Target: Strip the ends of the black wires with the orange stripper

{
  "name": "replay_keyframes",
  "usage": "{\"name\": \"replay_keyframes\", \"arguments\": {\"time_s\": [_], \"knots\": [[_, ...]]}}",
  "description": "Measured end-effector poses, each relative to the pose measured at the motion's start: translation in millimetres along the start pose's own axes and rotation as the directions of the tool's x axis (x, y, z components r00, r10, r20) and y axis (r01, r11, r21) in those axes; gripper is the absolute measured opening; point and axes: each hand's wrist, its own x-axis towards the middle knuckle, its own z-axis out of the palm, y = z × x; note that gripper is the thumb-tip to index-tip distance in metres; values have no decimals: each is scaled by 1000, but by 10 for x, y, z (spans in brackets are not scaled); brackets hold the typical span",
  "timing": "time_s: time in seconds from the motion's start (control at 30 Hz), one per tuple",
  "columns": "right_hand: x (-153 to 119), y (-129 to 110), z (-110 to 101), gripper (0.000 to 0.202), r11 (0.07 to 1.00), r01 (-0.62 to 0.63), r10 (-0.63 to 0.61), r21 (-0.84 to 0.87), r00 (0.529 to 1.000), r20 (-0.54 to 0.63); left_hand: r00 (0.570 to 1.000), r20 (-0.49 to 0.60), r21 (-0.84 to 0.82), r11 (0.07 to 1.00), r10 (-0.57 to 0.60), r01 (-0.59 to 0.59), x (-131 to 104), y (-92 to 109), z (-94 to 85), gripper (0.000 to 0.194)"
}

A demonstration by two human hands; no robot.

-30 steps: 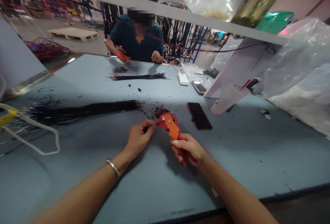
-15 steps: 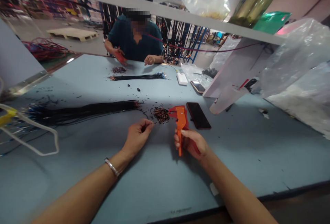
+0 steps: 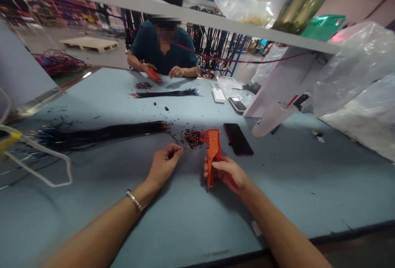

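Between the thumb and forefinger of my left hand is the end of a thin black wire. Its tip points right, toward a heap of small dark and coppery offcuts. My right hand is wrapped round an orange and red wire stripper, held upright with its jaws turned left at the heap's right edge. The wire tip and the jaws are apart. A long bundle of black wires lies left of the heap, with coppery ends at the right and blue and white ends at the left.
A dark phone lies right of the stripper. Across the table, a co-worker holds a red tool near a second wire bundle. A white box and another phone lie near the shelf's upright panel.
My right hand and the wire stripper have shifted slightly left, and the stripper leans more. My left hand stays almost in place. The co-worker's hand with the red tool has moved right.
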Motion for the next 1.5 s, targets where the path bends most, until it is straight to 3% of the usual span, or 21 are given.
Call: {"name": "replay_keyframes", "arguments": {"time_s": [0.3, 0.47, 0.67, 0.87, 1.03, 1.13, 1.23, 1.37, 1.5], "knots": [[56, 22, -80, 16, 989, -9, 17, 149, 998, -53, 999, -36, -13, 1000, -18, 17, 6, -39, 10, 22], [53, 21, -74, 18, 991, 1, 7, 136, 998, -55, 999, -27, -9, 1000, -18, 17, 7, -37, 10, 22], [8, 25, 26, 31, 999, 10, -12, -35, 999, -43, 999, -38, -49, 999, -27, 25, 15, -53, 9, 23], [-56, 48, 137, 32, 986, 8, -9, -165, 1000, -7, 1000, -14, -66, 997, -27, 26, 7, -39, -6, 24], [-116, -32, 161, 32, 925, 74, -55, -371, 997, 61, 998, -9, -89, 994, -56, 55, 10, -6, -8, 25], [-160, -118, 167, 20, 750, 189, -206, -634, 977, 48, 998, -25, -98, 994, -49, 47, 17, -21, -7, 24], [-179, -153, 180, 14, 433, 219, -400, -875, 916, 31, 1000, -20, -103, 994, -21, 19, 9, -34, -6, 23], [-151, -80, 187, 35, 105, 292, -571, -951, 800, 183, 999, 37, -122, 993, 4, 0, -25, -20, -1, 23], [-121, 8, 177, 39, -157, 335, -588, -929, 724, 361, 997, 81, -178, 984, -10, 25, -53, 7, 9, 25]]}}
